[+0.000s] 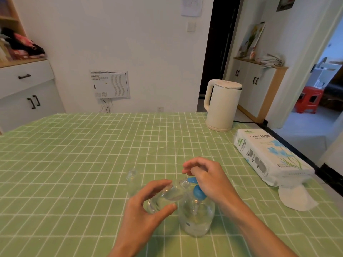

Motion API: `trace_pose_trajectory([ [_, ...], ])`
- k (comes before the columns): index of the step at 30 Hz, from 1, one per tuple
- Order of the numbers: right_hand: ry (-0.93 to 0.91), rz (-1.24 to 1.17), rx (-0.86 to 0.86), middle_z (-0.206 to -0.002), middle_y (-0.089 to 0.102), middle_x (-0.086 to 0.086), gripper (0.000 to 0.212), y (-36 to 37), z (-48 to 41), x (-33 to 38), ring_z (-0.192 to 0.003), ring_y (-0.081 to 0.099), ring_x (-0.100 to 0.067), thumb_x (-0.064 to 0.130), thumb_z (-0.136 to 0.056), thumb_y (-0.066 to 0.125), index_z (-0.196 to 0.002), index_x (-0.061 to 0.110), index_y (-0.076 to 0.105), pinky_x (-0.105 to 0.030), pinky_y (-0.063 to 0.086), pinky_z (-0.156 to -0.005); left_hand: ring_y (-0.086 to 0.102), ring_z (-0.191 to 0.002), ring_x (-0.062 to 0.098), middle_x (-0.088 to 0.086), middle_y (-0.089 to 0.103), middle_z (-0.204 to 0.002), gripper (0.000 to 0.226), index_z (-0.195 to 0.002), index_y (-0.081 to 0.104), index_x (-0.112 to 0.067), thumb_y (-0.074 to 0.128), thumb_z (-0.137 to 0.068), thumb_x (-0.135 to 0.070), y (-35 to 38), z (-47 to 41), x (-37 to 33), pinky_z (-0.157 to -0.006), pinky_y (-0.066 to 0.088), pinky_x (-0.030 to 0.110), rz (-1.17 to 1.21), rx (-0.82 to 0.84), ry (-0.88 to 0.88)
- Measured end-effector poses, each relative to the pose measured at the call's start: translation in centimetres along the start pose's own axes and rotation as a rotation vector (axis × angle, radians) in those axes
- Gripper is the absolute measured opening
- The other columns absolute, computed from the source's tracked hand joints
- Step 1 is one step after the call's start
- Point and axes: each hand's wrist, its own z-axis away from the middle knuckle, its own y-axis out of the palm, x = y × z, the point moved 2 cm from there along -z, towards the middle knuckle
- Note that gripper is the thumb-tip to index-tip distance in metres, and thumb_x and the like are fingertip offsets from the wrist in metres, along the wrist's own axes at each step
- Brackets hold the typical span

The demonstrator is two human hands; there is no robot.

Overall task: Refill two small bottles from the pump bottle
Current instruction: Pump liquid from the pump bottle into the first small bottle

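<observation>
Two kinds of trouble seem likely here, spilling and tipping. The green checked tabletop [74, 164] would take any liquid that misses, and the cloth would probably soak it up. The kettle [221, 106] and the tissue pack [269, 156] stand well apart on the far right, out of harm's way, with a loose tissue [295, 199] near enough to blot with.

The pump bottle [196, 219] stands upright near the front edge with no hand round its body. A push that lands off-centre could rock it or slide it. The right hand [213, 180] rests on the blue pump head [199, 193] with its fingers loosely bent and spread, gripping nothing that I can see.

The left hand [148, 206] has its fingers and thumb curled round the held small bottle [167, 197], which is tilted steeply with its open mouth just at the spout [192, 180]. It looks part-filled, so tilting it further could pour liquid back out. The second small bottle [132, 180] stands uncapped just beyond the left hand, where a stray knuckle could knock it over.

The narrow mouth is the weakest point, since a small drift from the spout would send the squirt down the outside.
</observation>
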Motion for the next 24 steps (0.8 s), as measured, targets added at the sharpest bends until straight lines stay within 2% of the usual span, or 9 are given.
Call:
trace_pose_trajectory([
  [7, -0.031, -0.069, 0.063, -0.090, 0.083, 0.000, 0.042, 0.3, -0.2, -0.5, -0.089, 0.077, -0.003, -0.008, -0.099, 0.045, -0.095, 0.016, 0.080, -0.007, 0.053, -0.076, 0.072, -0.114, 0.005, -0.018, 0.078, -0.117, 0.050, -0.118, 0.073, -0.043, 0.087, -0.070, -0.035, 0.2, -0.2, 0.3, -0.098, 0.049, 0.011, 0.000, 0.011, 0.007],
  [12, 0.022, -0.039, 0.087, -0.089, 0.083, 0.002, 0.046, 0.7, -0.3, -1.2, -0.092, 0.077, -0.006, -0.009, -0.096, 0.044, -0.093, 0.020, 0.080, -0.018, 0.055, -0.086, 0.072, -0.112, 0.002, -0.020, 0.078, -0.115, 0.057, -0.117, 0.076, -0.035, 0.095, -0.072, -0.005, 0.2, 0.1, 1.2, -0.098, 0.050, 0.010, -0.066, 0.018, 0.000],
  [16, 0.034, -0.016, 0.068, -0.089, 0.083, 0.003, 0.044, 0.5, -0.3, -0.9, -0.092, 0.077, -0.005, -0.006, -0.098, 0.045, -0.094, 0.020, 0.080, -0.017, 0.054, -0.084, 0.072, -0.113, 0.003, -0.019, 0.078, -0.116, 0.056, -0.117, 0.076, -0.037, 0.095, -0.072, -0.010, 0.2, 0.1, 1.2, -0.098, 0.049, 0.009, -0.058, 0.017, 0.002],
  [19, 0.007, 0.002, 0.049, -0.091, 0.083, 0.006, 0.041, 0.2, -0.2, -0.4, -0.090, 0.076, -0.001, -0.003, -0.101, 0.046, -0.095, 0.022, 0.079, -0.009, 0.053, -0.077, 0.071, -0.115, 0.004, -0.019, 0.078, -0.118, 0.052, -0.117, 0.074, -0.044, 0.091, -0.070, -0.030, 0.0, 0.1, 0.7, -0.098, 0.049, 0.010, -0.021, 0.008, 0.010],
  [21, -0.009, 0.022, 0.044, -0.092, 0.082, 0.007, 0.040, 0.0, -0.2, -0.1, -0.093, 0.075, -0.001, -0.001, -0.102, 0.048, -0.095, 0.023, 0.079, -0.012, 0.053, -0.080, 0.071, -0.116, 0.005, -0.018, 0.077, -0.119, 0.051, -0.119, 0.072, -0.046, 0.086, -0.070, -0.037, -0.2, 0.0, 0.4, -0.099, 0.049, 0.010, -0.005, 0.002, 0.012],
  [24, -0.016, 0.028, 0.050, -0.094, 0.082, 0.006, 0.040, -0.1, -0.2, 0.1, -0.094, 0.075, -0.002, -0.001, -0.101, 0.047, -0.095, 0.022, 0.080, -0.014, 0.054, -0.082, 0.071, -0.116, 0.005, -0.018, 0.077, -0.120, 0.050, -0.119, 0.072, -0.047, 0.085, -0.071, -0.038, -0.2, -0.1, 0.3, -0.098, 0.048, 0.009, -0.001, 0.007, 0.012],
])
